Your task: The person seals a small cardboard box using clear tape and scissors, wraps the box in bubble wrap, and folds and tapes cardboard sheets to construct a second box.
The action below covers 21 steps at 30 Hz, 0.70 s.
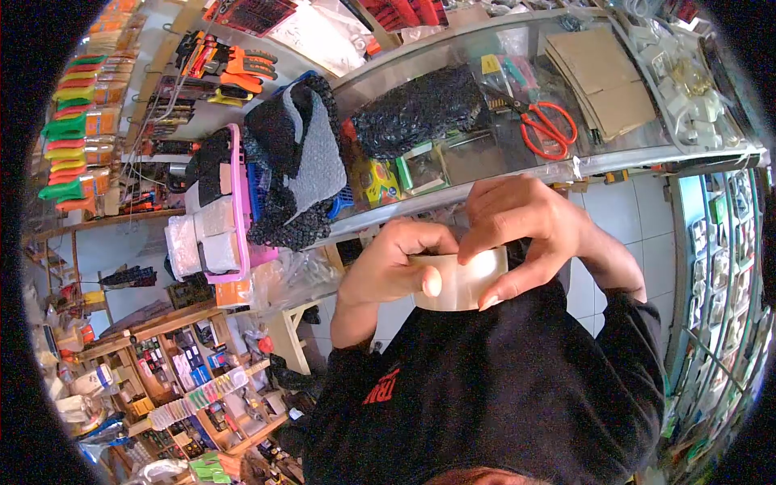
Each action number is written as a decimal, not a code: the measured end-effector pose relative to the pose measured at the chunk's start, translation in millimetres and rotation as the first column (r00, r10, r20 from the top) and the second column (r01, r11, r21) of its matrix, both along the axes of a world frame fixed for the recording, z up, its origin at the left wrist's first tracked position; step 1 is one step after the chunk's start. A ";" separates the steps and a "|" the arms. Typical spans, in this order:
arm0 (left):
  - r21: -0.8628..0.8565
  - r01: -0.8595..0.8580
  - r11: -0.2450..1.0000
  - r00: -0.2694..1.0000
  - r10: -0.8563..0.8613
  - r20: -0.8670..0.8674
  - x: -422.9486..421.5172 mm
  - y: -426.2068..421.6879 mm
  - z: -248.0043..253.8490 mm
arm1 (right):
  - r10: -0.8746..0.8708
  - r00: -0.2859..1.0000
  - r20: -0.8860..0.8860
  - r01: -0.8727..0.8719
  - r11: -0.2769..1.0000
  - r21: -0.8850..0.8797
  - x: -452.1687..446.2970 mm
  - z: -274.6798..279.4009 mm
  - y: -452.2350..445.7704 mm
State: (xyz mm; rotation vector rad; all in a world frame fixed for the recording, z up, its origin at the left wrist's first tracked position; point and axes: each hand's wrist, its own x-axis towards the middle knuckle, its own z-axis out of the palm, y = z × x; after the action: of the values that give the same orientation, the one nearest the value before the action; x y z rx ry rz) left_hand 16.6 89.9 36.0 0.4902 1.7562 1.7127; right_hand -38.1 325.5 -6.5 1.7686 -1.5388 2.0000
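Note:
A wide roll of clear packing tape (459,284) is held up close to my chest, just off the front edge of the glass counter. My left hand (396,263) wraps around its left side, with the thumb pressed on the outer face. On the other side, my right hand (525,234) pinches the tape with thumb and index finger against its surface. Whether a tape end is lifted cannot be seen. Beyond my hands, a black bubble-wrapped parcel (416,111) lies on the counter, with red-handled scissors (550,131) to its right.
Flattened cardboard (600,85) lies at the counter's right end. At left stand a pink basket (241,202) with wrapped boxes and a blue basket draped with black bubble wrap (303,162). The glass counter's metal edge (558,170) runs just past my hands. Stocked shelves surround me.

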 end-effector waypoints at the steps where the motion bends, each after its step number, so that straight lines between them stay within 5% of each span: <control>1: 0.003 -0.001 1.000 1.000 0.001 0.006 0.7 1.2 -0.3 | 0.007 1.000 0.013 -0.007 1.000 -0.013 0.8 -1.1 -0.3; 7: -0.002 -0.029 1.000 0.999 0.028 -0.034 1.9 1.7 2.8 | -0.021 1.000 -0.022 0.018 0.993 -0.119 4.5 -3.5 -6.8; 21: 0.006 -0.079 0.997 0.983 0.076 0.167 11.3 17.6 -0.2 | -0.155 0.986 -0.058 0.137 0.961 -0.240 17.9 -18.1 -12.2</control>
State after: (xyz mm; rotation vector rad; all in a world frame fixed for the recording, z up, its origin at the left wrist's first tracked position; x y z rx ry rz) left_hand 27.9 107.5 35.9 0.2782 1.6650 1.7656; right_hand -20.2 313.3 -24.5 1.5737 -1.3062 1.9293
